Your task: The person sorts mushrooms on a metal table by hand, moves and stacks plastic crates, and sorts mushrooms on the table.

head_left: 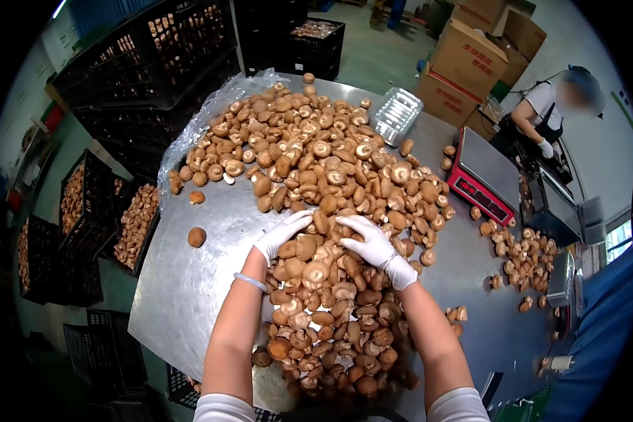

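Reaching forward with both arms, the person has white-gloved hands set on either side of a strip of mushrooms point(321, 221) on the metal worktop point(179, 295). The left hand point(285, 234) is open, its fingers straight and close together, laid against mushrooms; the right hand point(369, 241) is open wider, fingers spread, touching the pile on its own side. One brown cap stands between the two sets of fingertips; whether it is pressed by either cannot be told. The main heap spreads beyond both hands, and more mushrooms run back between the forearms toward the body. Past the right hand, at the heap's far edge, lies a clear ridged plastic container point(397, 116). Well to the left of the left hand rise stacked black crates point(119, 84), mushrooms showing through the mesh; lower on that side, smaller black crates point(100, 204) hold mushrooms too. Farther beyond the right hand stand cardboard boxes point(464, 56), their contents hidden. To its right sits a red scale point(484, 172), with a co-worker point(541, 112) well apart behind it.
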A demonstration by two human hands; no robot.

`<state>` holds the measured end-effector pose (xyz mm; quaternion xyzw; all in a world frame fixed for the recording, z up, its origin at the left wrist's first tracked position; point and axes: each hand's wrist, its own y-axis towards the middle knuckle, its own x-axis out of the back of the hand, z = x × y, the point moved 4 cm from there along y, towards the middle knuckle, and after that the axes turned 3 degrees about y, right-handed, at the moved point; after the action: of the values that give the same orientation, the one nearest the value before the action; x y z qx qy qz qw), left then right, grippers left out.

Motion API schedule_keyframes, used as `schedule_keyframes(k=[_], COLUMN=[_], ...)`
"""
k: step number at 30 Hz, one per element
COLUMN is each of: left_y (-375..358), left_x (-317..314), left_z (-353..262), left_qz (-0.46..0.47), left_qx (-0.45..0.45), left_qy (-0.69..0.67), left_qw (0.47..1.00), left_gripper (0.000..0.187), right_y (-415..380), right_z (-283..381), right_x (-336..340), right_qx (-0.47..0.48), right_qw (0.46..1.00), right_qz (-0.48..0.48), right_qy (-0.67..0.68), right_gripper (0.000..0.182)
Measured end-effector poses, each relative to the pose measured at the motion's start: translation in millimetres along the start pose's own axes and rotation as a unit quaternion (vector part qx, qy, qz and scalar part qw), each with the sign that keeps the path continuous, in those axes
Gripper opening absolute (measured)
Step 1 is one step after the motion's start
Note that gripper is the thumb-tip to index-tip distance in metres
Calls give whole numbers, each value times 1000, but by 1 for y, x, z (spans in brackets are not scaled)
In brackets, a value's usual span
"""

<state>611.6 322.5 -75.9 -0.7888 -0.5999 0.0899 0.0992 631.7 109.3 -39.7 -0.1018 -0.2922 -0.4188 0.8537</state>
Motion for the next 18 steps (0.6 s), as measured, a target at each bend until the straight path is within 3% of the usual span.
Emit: schedule_keyframes(k=[3,5,7,11,13,18], left_y=[-11,-27,-47,-87,-111,-175], left_x=[-27,-45,-59,-86,-98,-111], left_z=[17,18,5,-5,-10,10], left_qz=[45,36,40,15,-17,-217], left_qx=[5,1,-7,-40,-98,-178], left_qy=[2,16,67,131,139,257], left_qw=[999,999,997,990,985,925], left_gripper=[57,52,48,38,39,33], right_y=[-29,-55,-80,-122,-140,-179], right_z=[16,20,33,41,50,56], right_x=[2,5,10,11,15,2], right_qx=[-13,38,-4,13,-2,-4], right_qw=[999,999,998,988,990,966], right_qz=[29,25,51,29,-3,-38], right_qy=[25,-19,-32,-149,-141,-255], right_gripper=[44,44,45,46,48,51])
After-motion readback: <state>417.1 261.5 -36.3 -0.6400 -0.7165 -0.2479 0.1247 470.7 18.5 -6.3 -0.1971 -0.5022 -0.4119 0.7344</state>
